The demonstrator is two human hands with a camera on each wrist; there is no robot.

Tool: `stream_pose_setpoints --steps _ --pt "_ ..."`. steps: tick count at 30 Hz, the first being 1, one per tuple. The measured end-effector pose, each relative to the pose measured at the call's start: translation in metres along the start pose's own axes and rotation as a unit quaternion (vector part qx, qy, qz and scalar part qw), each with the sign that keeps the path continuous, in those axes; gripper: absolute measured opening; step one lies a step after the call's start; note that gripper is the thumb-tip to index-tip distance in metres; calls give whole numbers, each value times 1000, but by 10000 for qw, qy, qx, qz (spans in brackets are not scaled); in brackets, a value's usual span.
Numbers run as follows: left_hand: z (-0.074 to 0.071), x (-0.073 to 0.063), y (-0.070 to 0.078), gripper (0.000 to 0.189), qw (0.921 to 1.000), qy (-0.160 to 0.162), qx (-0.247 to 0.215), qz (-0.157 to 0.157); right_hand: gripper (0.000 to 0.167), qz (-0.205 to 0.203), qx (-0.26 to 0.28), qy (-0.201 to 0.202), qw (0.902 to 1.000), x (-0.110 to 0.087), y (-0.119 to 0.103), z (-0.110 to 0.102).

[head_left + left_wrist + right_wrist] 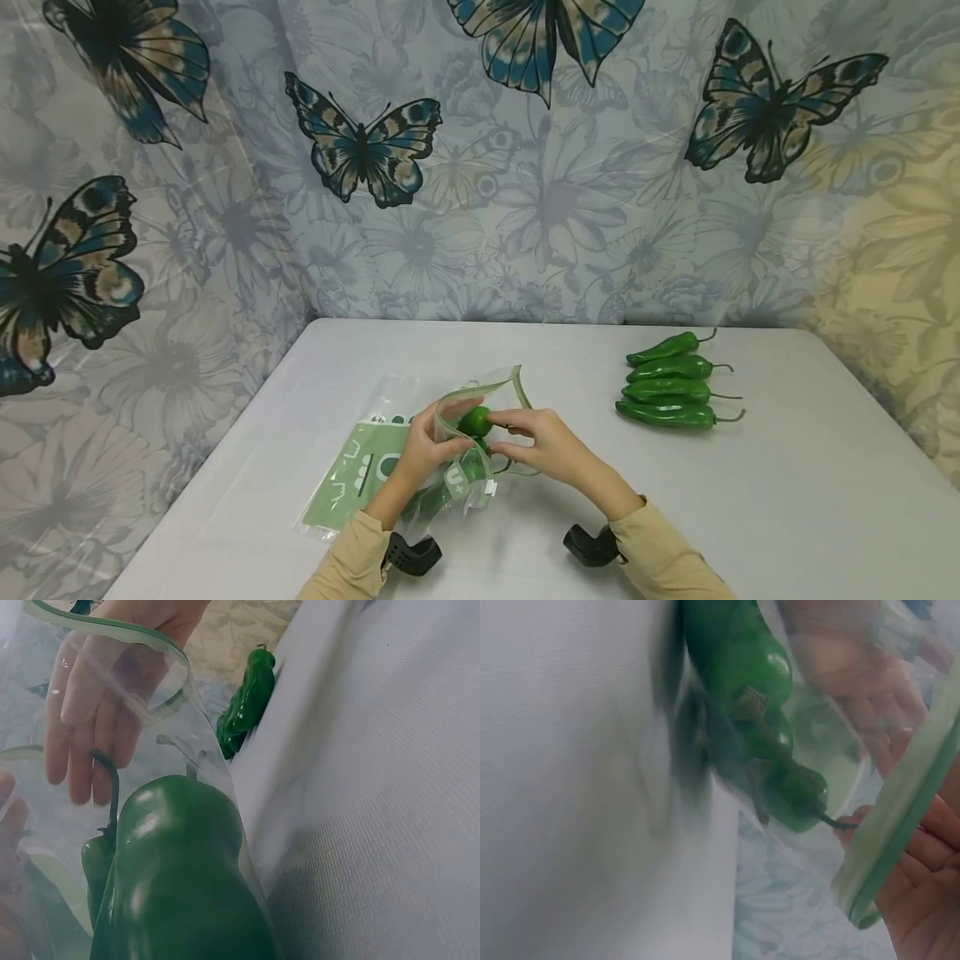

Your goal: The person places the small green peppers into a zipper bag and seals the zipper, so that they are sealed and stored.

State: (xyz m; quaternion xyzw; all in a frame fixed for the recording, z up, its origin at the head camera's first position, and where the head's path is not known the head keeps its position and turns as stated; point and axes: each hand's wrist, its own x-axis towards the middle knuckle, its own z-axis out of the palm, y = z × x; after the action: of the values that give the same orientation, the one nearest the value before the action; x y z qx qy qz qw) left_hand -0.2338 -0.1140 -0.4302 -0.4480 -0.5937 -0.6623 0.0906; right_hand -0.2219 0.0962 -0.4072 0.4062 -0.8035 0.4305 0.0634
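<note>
Left grip (431, 442) holds the clear bag (455, 481) at its mouth, thumb and fingers curled on the rim. Right grip (546, 442) part-wide: fingers extended, thumb spaced off the index, tips right at the upper green pepper (476, 422) in the bag mouth. Can't confirm contact. More bagged peppers (180, 885) below that one, packed side by side. Flat green-printed bag (356, 475) on the counter (750, 500), beside the left grip. Four loose peppers (670, 390) side by side, well apart, off right. Butterfly-print cloth (555, 200) behind.
</note>
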Motion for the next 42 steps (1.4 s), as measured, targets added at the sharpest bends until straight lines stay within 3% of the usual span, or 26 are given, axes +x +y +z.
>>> stream_pose_setpoints --steps 12,22,28,35,42 --pt "0 -1 1 57 9999 130 -34 -9 35 -740 -433 943 9918 -34 2 -23" --pt "-1 0 0 58 9998 105 -118 96 45 -685 -637 1355 9863 -57 -19 -56" --pt "-1 -1 3 55 9998 155 -94 105 44 -486 -1178 1463 9810 -73 4 -68" --pt "0 0 1 53 9997 78 -193 119 42 -95 -816 1811 9800 -73 -10 -90" --pt "3 -2 2 55 9997 174 -131 -141 46 118 -645 1747 9824 -92 28 -104"
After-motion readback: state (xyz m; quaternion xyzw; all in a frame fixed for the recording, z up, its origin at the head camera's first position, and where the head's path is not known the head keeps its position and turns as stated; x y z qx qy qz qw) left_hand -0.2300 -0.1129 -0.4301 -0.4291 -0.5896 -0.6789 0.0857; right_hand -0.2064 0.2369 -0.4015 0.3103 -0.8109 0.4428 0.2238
